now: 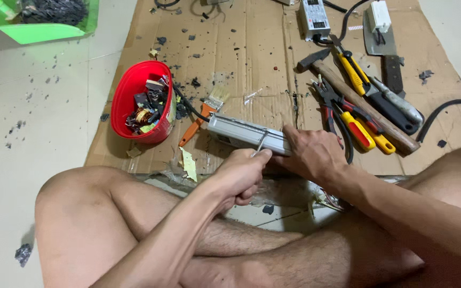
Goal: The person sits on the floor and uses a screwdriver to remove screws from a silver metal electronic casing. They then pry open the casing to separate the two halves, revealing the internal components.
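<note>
A long silver metal box (pixel 241 133), an electronic unit with a black cable at its far end, lies across the cardboard sheet (pixel 252 58). My right hand (pixel 310 153) grips its near end and holds it down. My left hand (pixel 239 177) is closed around a thin metal tool (pixel 260 144), whose tip touches the box's side. The tool's handle is hidden in my fist. My bare legs are crossed below both hands.
A red bowl (pixel 129 90) of electronic scraps stands at the left. An orange-handled paintbrush (pixel 204 113) lies beside it. At the right lie a hammer (pixel 358 104), pliers (pixel 342 112), a screwdriver (pixel 354 72) and a cleaver (pixel 382 48). A green tray (pixel 38 32) sits far left.
</note>
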